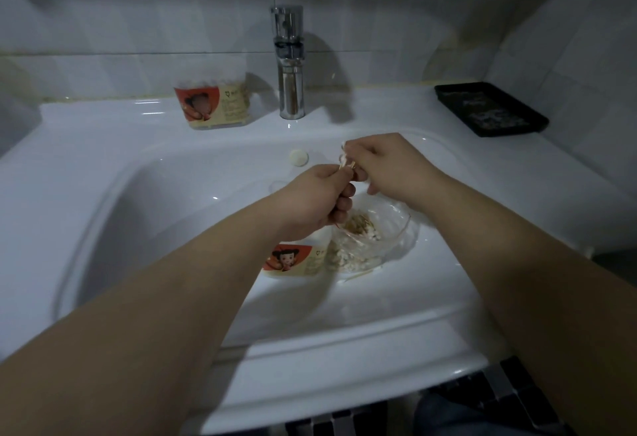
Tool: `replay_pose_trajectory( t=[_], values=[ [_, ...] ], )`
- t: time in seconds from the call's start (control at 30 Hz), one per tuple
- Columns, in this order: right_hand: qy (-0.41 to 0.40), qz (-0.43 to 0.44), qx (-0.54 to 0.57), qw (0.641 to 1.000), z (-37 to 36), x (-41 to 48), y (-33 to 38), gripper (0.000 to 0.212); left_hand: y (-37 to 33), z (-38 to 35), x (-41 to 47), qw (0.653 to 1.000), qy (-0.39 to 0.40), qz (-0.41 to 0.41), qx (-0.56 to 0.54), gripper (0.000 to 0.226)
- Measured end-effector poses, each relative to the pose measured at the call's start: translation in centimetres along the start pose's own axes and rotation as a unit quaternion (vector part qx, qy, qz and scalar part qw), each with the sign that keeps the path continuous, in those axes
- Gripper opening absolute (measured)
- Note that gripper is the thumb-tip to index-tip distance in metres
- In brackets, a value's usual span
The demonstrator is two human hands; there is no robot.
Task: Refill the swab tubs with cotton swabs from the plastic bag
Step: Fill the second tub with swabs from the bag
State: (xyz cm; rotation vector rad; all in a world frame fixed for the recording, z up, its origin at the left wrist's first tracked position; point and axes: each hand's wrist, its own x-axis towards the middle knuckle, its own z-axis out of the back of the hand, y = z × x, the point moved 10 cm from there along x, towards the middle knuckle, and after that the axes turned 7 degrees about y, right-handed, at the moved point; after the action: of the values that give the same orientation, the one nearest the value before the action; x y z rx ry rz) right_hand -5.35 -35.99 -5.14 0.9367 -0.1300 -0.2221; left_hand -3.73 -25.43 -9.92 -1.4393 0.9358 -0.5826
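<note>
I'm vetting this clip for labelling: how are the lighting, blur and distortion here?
Head view: dim, cool light with soft forearm shadows across the sink; small glints on the faucet; the left hand, right hand and the cotton swabs they pinch are slightly blurred; the wide-angle lens bows the sink's front rim.

Glossy white ceramic sink, polished chrome tap, matt black plastic tray at back right corner. Thin clear crinkly plastic bag under my fingers; swabs wood-sticked.
</note>
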Motion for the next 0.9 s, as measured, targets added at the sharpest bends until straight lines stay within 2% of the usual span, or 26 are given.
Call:
replay_pose_trajectory(
  t=[0.07,0.17,0.23,0.37,0.5,0.6,0.73,0.8,0.9],
  values=[
    [0.014,0.000,-0.007,1.000,-0.3,-0.1,0.1,0.034,0.0,-0.1,-0.1,1.000,0.005,0.003,0.009,0.027],
    [-0.003,0.022,0.043,0.999,0.0,-0.1,0.5,0.024,-0.1,-0.1,-0.3,1.000,0.009,0.008,0.009,0.024],
    [-0.012,0.033,0.066,0.997,0.3,0.0,0.6,0.029,-0.2,-0.4,-0.4,1.000,0.015,0.009,0.006,0.022],
    [0.018,0.038,0.062,0.997,-0.4,-0.2,1.0,0.018,-0.3,0.0,-0.3,1.000,-0.006,0.007,0.001,0.022],
    [0.007,0.032,0.082,0.996,-0.4,-0.3,1.2,0.038,-0.3,0.3,-0.2,1.000,-0.001,0.008,-0.005,0.022],
    [0.009,0.040,0.038,0.998,-0.1,-0.3,1.1,0.022,-0.1,0.3,-0.2,1.000,-0.004,0.016,0.013,0.021],
    [0.037,0.023,0.050,0.998,-0.8,-0.6,1.1,0.017,0.0,0.7,-0.3,1.000,-0.016,0.017,0.018,0.019],
    [0.042,0.020,0.055,0.997,-0.9,-0.7,1.2,0.017,-0.2,1.1,-0.2,0.999,-0.035,0.017,0.020,0.017],
    [0.004,0.029,0.005,1.000,0.2,-1.1,1.8,0.017,-0.4,3.3,-0.2,0.992,-0.122,0.027,0.018,0.010]
  ],
)
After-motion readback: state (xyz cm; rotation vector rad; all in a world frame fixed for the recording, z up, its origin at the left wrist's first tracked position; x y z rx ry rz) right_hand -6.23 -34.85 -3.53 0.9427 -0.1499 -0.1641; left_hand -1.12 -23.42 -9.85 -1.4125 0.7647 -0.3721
